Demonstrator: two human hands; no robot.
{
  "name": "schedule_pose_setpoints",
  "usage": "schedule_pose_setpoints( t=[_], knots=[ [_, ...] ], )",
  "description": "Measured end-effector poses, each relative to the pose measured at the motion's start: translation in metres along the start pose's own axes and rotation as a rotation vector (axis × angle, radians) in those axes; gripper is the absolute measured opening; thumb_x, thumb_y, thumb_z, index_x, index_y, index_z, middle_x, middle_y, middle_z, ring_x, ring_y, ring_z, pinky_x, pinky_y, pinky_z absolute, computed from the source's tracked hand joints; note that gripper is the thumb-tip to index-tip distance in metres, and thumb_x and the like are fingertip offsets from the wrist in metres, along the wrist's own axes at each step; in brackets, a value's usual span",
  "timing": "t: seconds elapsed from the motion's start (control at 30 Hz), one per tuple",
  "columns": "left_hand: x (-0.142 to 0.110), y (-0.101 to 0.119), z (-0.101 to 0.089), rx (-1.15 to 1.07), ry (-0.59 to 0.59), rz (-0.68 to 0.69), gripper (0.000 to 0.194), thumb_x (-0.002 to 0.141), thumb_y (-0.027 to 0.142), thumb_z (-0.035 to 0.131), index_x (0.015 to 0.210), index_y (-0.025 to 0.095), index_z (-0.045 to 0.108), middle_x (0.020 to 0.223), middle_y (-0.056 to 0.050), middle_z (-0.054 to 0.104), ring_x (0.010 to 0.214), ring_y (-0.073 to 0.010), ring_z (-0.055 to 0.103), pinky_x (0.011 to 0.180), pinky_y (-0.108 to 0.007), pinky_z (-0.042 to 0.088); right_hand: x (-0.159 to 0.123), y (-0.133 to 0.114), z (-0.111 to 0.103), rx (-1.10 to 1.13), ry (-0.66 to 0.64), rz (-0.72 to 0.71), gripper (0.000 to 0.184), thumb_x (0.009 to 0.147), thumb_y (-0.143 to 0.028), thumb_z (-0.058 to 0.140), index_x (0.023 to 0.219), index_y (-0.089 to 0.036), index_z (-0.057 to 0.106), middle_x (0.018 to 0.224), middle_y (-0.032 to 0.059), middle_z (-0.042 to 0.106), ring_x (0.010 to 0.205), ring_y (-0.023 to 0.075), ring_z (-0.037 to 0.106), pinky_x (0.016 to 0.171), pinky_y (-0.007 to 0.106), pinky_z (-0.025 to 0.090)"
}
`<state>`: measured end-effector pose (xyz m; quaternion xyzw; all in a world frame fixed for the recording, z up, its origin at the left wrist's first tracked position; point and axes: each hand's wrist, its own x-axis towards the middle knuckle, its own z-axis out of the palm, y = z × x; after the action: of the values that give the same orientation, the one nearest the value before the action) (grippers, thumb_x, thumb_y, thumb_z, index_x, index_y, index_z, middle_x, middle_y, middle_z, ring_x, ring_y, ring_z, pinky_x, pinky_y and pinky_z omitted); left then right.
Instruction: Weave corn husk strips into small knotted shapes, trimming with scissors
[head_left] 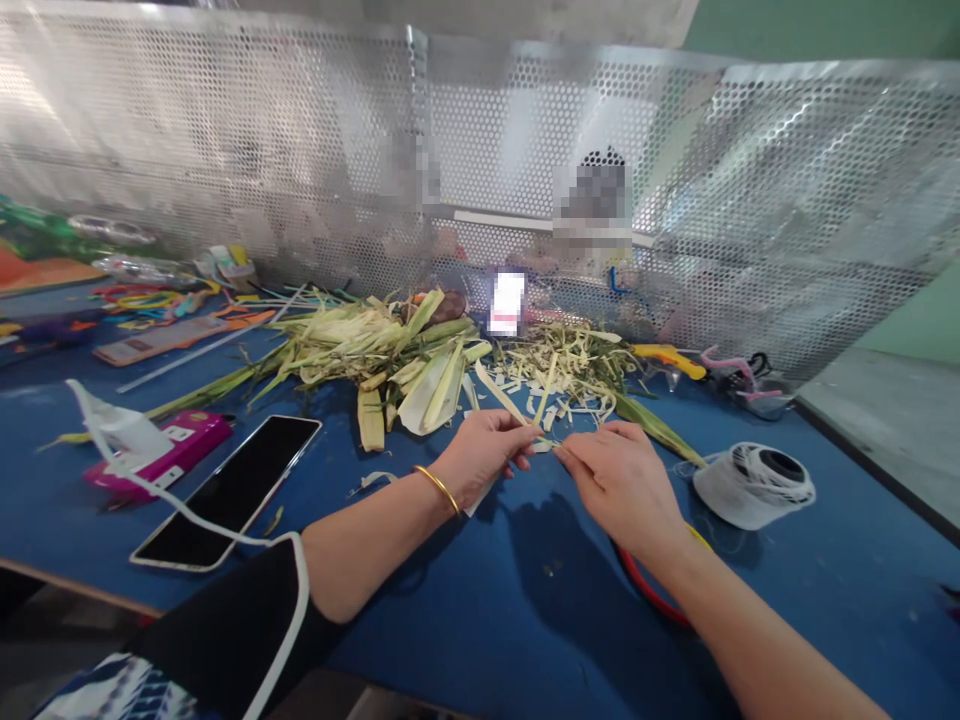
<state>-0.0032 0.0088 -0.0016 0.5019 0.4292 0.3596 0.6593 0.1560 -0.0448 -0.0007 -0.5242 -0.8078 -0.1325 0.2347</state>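
Observation:
Over the blue table (480, 610), my left hand (484, 455) and my right hand (619, 480) meet at a thin pale leaf strip (504, 397). Both pinch it between thumb and fingers, fingertips almost touching. The strip rises from my left fingers toward the far left. A gold bangle (439, 487) sits on my left wrist. Behind the hands lies a heap of green and pale leaves (375, 350), and to its right a pile of cut leaf scraps (570, 365).
A black phone (229, 490) and a pink case (161, 450) lie at the left. A white tape roll (754, 483) sits at the right, scissors (735, 375) and a yellow tool (667, 357) behind. A perforated metal screen (300, 150) walls the far side, with blurred people beyond.

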Motion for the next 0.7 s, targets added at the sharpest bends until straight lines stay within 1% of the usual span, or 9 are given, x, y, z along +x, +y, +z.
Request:
schedule_pose_setpoints(
  t=[0.1,0.2,0.27,0.3,0.33,0.4,0.5,0.6,0.7],
  knots=[
    [0.002,-0.002,0.000,-0.042,0.059,-0.018,0.016,0.077,0.023,0.067,0.068,0.013,0.059,0.057,0.001,0.058,0.047,-0.0055,0.052,0.044,-0.017,0.036,0.000,0.000,0.001,-0.014,0.063,0.004,0.026,0.092,-0.019,0.041,0.076,-0.020,0.062,0.066,0.0018,0.065,0.065,0.0163,0.056,0.088,0.037,0.032],
    [0.002,0.001,-0.001,-0.144,0.093,-0.015,0.014,0.078,0.025,0.066,0.074,0.012,0.063,0.071,-0.005,0.067,0.055,-0.0073,0.058,0.049,-0.017,0.041,0.000,0.006,0.000,-0.016,0.332,0.150,0.020,0.089,-0.031,0.049,0.100,-0.020,0.063,0.095,0.0107,0.066,0.092,0.0250,0.058,0.090,0.042,0.035],
    [0.002,0.003,-0.002,-0.204,0.116,0.013,0.015,0.080,0.026,0.064,0.077,0.011,0.065,0.081,-0.008,0.071,0.061,-0.0085,0.061,0.052,-0.017,0.044,0.001,0.011,-0.003,0.041,0.539,0.266,0.024,0.087,-0.038,0.053,0.098,-0.019,0.062,0.100,0.0134,0.062,0.098,0.0276,0.056,0.086,0.042,0.039],
    [0.001,0.004,-0.001,-0.223,0.121,0.026,0.015,0.081,0.025,0.062,0.079,0.011,0.066,0.085,-0.009,0.071,0.063,-0.0090,0.063,0.053,-0.017,0.045,0.001,0.012,-0.003,0.111,0.579,0.301,0.022,0.086,-0.039,0.053,0.090,-0.019,0.063,0.095,0.0121,0.062,0.094,0.0266,0.056,0.083,0.040,0.041],
    [0.000,0.004,-0.001,-0.233,0.120,0.036,0.014,0.082,0.025,0.062,0.080,0.011,0.067,0.087,-0.010,0.072,0.064,-0.0094,0.063,0.054,-0.017,0.046,0.002,0.012,-0.003,0.213,0.559,0.330,0.023,0.087,-0.039,0.052,0.081,-0.020,0.063,0.088,0.0098,0.062,0.088,0.0244,0.057,0.080,0.038,0.042],
    [-0.001,0.002,0.001,-0.228,0.095,0.045,0.014,0.082,0.024,0.060,0.083,0.012,0.068,0.087,-0.010,0.072,0.065,-0.0101,0.065,0.055,-0.017,0.046,0.003,0.008,0.000,0.513,0.375,0.422,0.027,0.086,-0.040,0.052,0.071,-0.020,0.062,0.075,0.0055,0.062,0.075,0.0204,0.058,0.071,0.034,0.044],
    [-0.005,-0.003,0.007,-0.165,-0.013,0.056,0.016,0.083,0.023,0.059,0.090,0.013,0.069,0.082,-0.009,0.073,0.066,-0.0117,0.067,0.053,-0.017,0.045,0.005,0.001,0.011,1.040,0.094,0.678,0.028,0.076,-0.047,0.062,0.076,-0.019,0.064,0.069,0.0022,0.064,0.065,0.0171,0.058,0.062,0.030,0.044],
    [-0.006,-0.008,0.011,-0.060,-0.139,0.098,0.020,0.080,0.017,0.061,0.098,0.015,0.069,0.083,-0.007,0.073,0.068,-0.0119,0.067,0.055,-0.018,0.045,0.007,-0.001,0.019,1.352,0.167,0.871,0.029,0.063,-0.044,0.074,0.072,-0.018,0.065,0.061,-0.0019,0.061,0.056,0.0122,0.052,0.057,0.026,0.041],
    [-0.004,-0.009,0.010,-0.037,-0.154,0.106,0.035,0.077,0.010,0.062,0.110,0.019,0.065,0.085,-0.005,0.072,0.064,-0.0112,0.067,0.056,-0.019,0.048,0.008,0.002,0.018,1.442,0.313,0.937,0.030,0.056,-0.039,0.080,0.070,-0.018,0.065,0.058,-0.0034,0.059,0.054,0.0111,0.052,0.055,0.025,0.041]
  ],
)
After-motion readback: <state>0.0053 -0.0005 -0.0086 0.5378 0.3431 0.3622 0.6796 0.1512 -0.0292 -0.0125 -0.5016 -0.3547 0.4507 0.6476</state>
